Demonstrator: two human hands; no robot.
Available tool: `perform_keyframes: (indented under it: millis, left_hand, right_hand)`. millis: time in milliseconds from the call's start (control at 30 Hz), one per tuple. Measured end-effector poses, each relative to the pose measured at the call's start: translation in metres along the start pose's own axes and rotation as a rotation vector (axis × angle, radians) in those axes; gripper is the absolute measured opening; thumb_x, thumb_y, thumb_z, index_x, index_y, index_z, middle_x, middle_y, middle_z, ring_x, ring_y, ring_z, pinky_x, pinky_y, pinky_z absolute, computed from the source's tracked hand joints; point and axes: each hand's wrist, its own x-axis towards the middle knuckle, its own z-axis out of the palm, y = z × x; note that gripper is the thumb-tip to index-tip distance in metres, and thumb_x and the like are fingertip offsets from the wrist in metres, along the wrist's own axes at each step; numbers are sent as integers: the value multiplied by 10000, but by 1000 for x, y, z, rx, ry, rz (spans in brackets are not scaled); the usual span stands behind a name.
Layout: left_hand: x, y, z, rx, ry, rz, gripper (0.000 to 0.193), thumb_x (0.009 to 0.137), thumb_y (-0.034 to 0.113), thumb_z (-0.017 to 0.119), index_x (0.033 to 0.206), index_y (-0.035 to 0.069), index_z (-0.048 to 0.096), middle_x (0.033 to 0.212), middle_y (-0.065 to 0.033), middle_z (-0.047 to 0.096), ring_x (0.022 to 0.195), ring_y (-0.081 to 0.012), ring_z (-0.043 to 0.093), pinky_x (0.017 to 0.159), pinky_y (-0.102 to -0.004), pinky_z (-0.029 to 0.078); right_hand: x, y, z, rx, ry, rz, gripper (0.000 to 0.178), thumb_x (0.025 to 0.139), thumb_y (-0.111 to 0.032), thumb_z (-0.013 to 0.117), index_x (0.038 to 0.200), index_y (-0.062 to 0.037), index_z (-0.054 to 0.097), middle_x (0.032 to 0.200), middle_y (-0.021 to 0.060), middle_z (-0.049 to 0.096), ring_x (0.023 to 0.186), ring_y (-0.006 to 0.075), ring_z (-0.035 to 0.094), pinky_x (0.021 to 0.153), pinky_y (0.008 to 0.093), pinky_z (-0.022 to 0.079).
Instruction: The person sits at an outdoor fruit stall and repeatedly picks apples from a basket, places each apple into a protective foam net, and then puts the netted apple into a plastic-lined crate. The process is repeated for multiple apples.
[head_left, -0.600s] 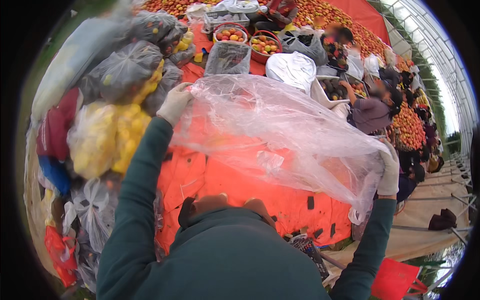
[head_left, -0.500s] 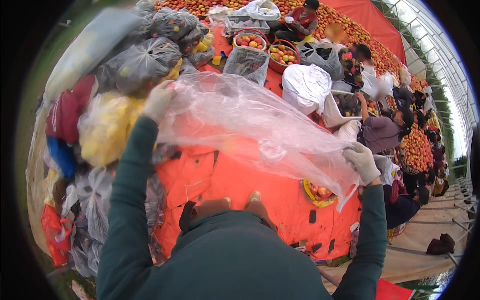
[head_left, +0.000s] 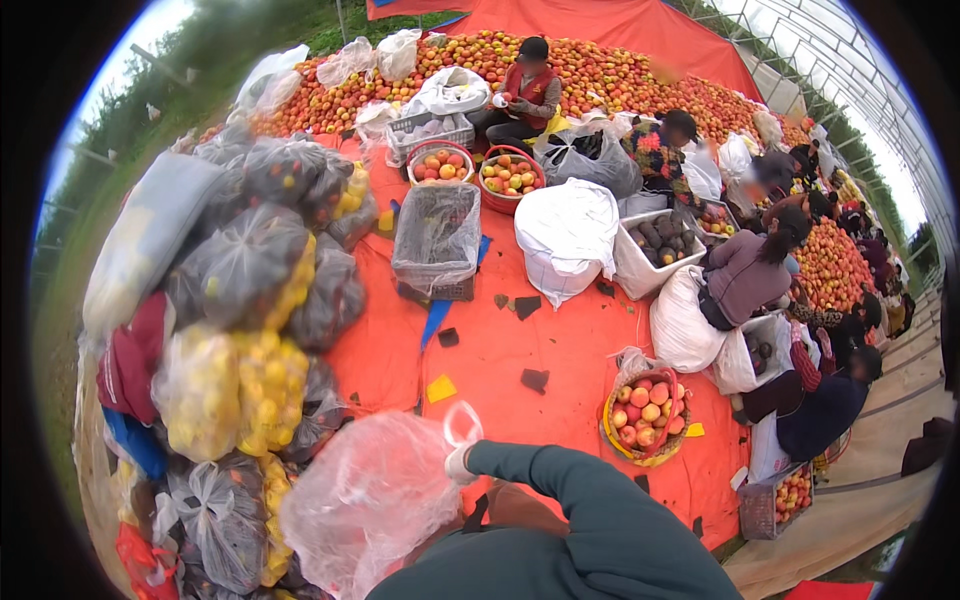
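Gloved right hand (head_left: 460, 466) meets the clear plastic bag (head_left: 365, 500) at its right edge; whether its fingers grasp or lie open, I cannot tell. Puffed out above the red sheet's (head_left: 500, 350) near-left edge, the thin film could snag on the filled bags (head_left: 222, 528) beside it.

Glossy, crinkled, translucent plastic bag (head_left: 365, 505), matt cloth sleeve (head_left: 600, 505)

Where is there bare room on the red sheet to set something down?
The widest patch of red sheet lies between the lined crate, white sack and apple basket, with a few scraps on it. A narrower strip separates the crate from the piled bags. Those bags crowd the left; people and sacks, the right.
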Motion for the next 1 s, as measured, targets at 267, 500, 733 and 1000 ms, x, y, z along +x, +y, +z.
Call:
perform_keyframes:
  millis: [267, 500, 733, 1000]
  left_hand:
    - [-18, -29, -77, -410, 176, -86, 249, 786, 149, 507, 964, -7, 585, 848, -51, 568, 760, -148, 525, 712, -290, 440]
    - [-11, 224, -92, -455, 514, 413, 253, 878, 131, 466, 1085, 9, 544, 933, -85, 595, 818, -161, 564, 723, -280, 463]
    - [29, 49, 74, 163, -62, 6, 239, 806, 226, 591, 886, 4, 632, 722, -51, 615, 646, -145, 564, 598, -276, 449]
    - [35, 248, 99, -502, -311, 129, 299, 820, 141, 554, 1072, -20, 564, 956, -46, 599, 844, -128, 565, 753, -240, 453]
  right_hand:
    - [-67, 7, -143, 689, 873, -67, 236, 784, -197, 545, 971, -93, 645, 908, 146, 655, 870, 312, 622, 798, 380, 482]
    - [-215, -33, -275, 800, 1634, -355, 293, 754, -49, 607, 1046, -33, 600, 960, 155, 644, 949, 269, 612, 811, 308, 480]
    - [-169, 87, 26, 326, 409, 320, 259, 818, -235, 526, 1010, -112, 649, 925, 111, 660, 893, 280, 628, 821, 387, 478]
    - [-315, 174, -58, 1466, 1280, 499, 246, 826, -37, 548, 1064, -24, 610, 722, 4, 597, 496, 37, 457, 419, 167, 345]
